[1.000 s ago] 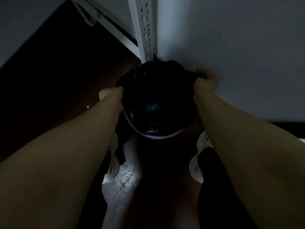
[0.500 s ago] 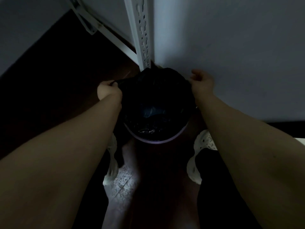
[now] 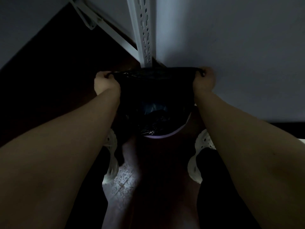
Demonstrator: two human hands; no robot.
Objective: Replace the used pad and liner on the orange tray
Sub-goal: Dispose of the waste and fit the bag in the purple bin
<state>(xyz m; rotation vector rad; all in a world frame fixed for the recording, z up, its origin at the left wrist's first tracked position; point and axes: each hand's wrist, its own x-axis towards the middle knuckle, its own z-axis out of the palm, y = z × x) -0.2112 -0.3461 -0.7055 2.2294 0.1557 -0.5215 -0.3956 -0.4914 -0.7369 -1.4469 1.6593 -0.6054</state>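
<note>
Half a moment before, the right hand (image 3: pixel 204 80) was loose and the bag's top was bunched up. Now both hands had pulled the black plastic bag (image 3: pixel 148 90) wide open over the bin (image 3: pixel 158 138) on the floor. The left hand (image 3: pixel 105 83) and the right hand each had a tight grip on the bag's edge. The orange tray was not in sight, so the swap did not look done yet.

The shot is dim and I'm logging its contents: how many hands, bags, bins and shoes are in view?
Hands: 2, the left hand and the right hand
Black bag: 1
Bin, lilac rim: 1
White shoes: 2
Total: 6
</note>
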